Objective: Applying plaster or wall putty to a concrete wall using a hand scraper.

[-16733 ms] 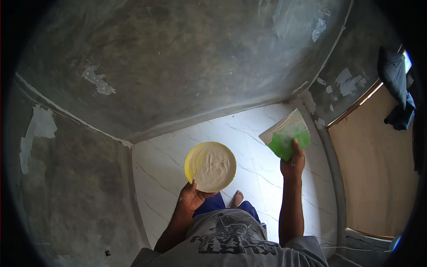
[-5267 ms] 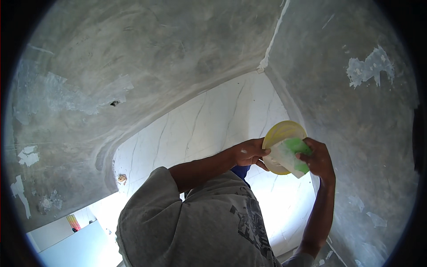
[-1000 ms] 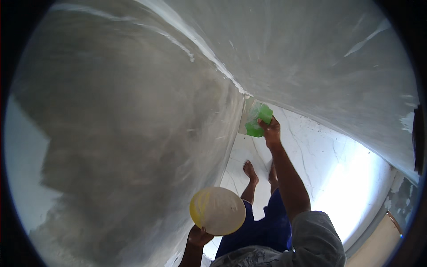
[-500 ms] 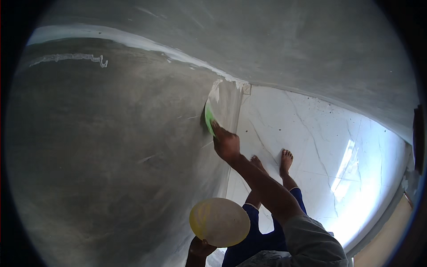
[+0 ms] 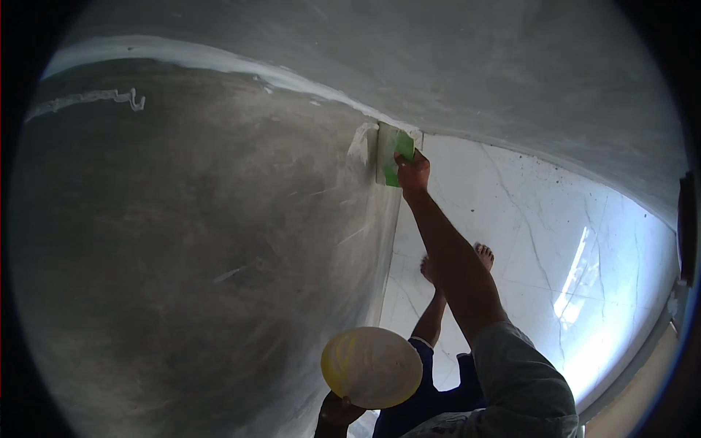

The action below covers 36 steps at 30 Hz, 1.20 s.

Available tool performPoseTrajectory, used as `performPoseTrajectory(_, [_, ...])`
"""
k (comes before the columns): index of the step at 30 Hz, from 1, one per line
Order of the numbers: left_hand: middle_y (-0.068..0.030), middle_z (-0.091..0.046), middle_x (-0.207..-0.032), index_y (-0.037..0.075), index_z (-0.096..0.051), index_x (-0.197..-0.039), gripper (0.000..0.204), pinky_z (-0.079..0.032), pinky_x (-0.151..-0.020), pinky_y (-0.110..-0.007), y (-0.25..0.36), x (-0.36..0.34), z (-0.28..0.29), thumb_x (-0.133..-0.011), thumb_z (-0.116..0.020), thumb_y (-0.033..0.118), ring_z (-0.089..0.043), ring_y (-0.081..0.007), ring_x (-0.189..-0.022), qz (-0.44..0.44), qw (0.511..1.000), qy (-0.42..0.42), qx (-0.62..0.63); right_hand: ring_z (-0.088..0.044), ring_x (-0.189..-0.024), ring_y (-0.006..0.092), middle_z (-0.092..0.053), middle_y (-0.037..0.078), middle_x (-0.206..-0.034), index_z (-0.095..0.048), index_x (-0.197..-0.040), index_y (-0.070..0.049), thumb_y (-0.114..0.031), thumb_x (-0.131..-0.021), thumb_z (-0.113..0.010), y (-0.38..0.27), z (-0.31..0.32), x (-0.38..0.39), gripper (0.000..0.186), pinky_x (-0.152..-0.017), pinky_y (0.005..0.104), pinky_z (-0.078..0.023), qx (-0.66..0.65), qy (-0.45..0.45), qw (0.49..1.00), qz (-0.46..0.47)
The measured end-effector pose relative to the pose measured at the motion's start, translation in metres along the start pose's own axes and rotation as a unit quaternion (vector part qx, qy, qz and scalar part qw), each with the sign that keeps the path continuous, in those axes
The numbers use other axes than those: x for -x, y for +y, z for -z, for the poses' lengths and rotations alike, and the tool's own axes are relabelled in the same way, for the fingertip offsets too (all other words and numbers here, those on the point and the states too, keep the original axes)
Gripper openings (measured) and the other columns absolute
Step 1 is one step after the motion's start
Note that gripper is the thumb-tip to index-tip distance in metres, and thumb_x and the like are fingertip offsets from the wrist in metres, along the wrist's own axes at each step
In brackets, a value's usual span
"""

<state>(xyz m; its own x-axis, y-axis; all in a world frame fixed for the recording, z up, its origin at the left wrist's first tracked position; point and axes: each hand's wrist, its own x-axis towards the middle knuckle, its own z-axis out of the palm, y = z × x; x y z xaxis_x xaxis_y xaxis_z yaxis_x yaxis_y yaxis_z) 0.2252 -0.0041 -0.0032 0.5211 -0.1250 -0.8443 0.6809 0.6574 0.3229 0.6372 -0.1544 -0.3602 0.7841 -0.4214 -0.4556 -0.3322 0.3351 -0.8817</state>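
My right hand (image 5: 413, 172) is stretched forward, closed round a green putty knife (image 5: 394, 157) with a wide pale blade. The blade stands at the lower part of the grey wall (image 5: 219, 219), close to the corner; whether its edge touches is hard to tell. Just left of it is a smear of white putty (image 5: 359, 142). My left hand (image 5: 342, 410) grips the rim of a round yellowish plate (image 5: 372, 367) from below. That plate has pale putty residue over its face.
A white putty band (image 5: 197, 57) runs along the corner where a second grey wall (image 5: 475, 66) meets the first. A squiggle of white putty (image 5: 95, 97) marks the left wall. My bare feet stand on white veined floor tiles (image 5: 511, 241).
My right hand has carried the putty knife forward and right, off its earlier spot on the wall to beside the corner, and the blade has turned. The plate has shifted slightly right.
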Motion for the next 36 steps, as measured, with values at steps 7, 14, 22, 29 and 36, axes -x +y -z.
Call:
performPoseTrajectory(7, [-0.0118,-0.05,-0.142,0.007,-0.041,-0.146,0.074,-0.043,-0.108,-0.049,0.004,-0.018,-0.011,-0.084,-0.077,0.027,-0.048,-0.0312,-0.132,0.01,0.996,-0.085,0.0,-0.066,-0.074,0.0325,-0.07,0.016,-0.081,-0.068,-0.093,-0.001,-0.016,-0.084,-0.068,-0.071,0.019,0.042,0.018,-0.07,0.041,-0.05,0.002,-0.009,0.997,0.073])
performPoseTrajectory(14, [-0.0112,-0.054,-0.138,0.007,-0.05,-0.14,0.074,-0.042,-0.109,-0.051,0.012,0.008,-0.032,-0.076,-0.083,0.023,-0.051,-0.0316,-0.13,0.0,0.997,-0.078,0.01,-0.063,-0.069,0.022,-0.068,0.013,-0.077,-0.069,-0.097,0.0,-0.016,-0.085,-0.067,-0.173,0.018,0.083,0.02,-0.071,0.0367,-0.049,0.15,-0.033,0.985,0.076])
performPoseTrajectory(22, [-0.0116,-0.052,-0.141,0.007,-0.045,-0.143,0.078,-0.042,-0.109,-0.051,0.024,0.05,-0.049,-0.077,-0.083,0.024,-0.05,-0.0316,-0.131,-0.032,0.989,-0.141,0.016,-0.065,-0.078,0.036,-0.067,0.02,-0.081,-0.067,-0.095,0.001,-0.02,-0.084,-0.069,-0.249,0.014,0.125,0.023,-0.073,0.0447,-0.049,0.16,-0.038,0.977,0.137])
performPoseTrajectory(29, [-0.0123,-0.052,-0.141,0.005,-0.046,-0.142,0.074,-0.042,-0.109,-0.051,0.021,0.08,-0.048,-0.08,-0.082,0.025,-0.05,-0.0321,-0.132,-0.062,0.986,-0.154,0.019,-0.062,-0.068,0.0351,-0.064,0.021,-0.074,-0.064,-0.086,0.002,-0.019,-0.083,-0.069,-0.325,0.011,0.163,0.022,-0.07,0.0427,-0.047,0.185,-0.037,0.962,0.197])
performPoseTrajectory(36, [-0.0143,-0.053,-0.139,0.004,-0.048,-0.14,0.071,-0.042,-0.108,-0.054,0.035,0.107,-0.066,-0.08,-0.081,0.022,-0.052,-0.0334,-0.129,-0.068,0.978,-0.198,0.025,-0.063,-0.066,0.0364,-0.064,0.021,-0.071,-0.065,-0.085,0.002,-0.018,-0.083,-0.069,-0.405,0.003,0.197,0.021,-0.067,0.0435,-0.048,0.171,-0.046,0.955,0.239])
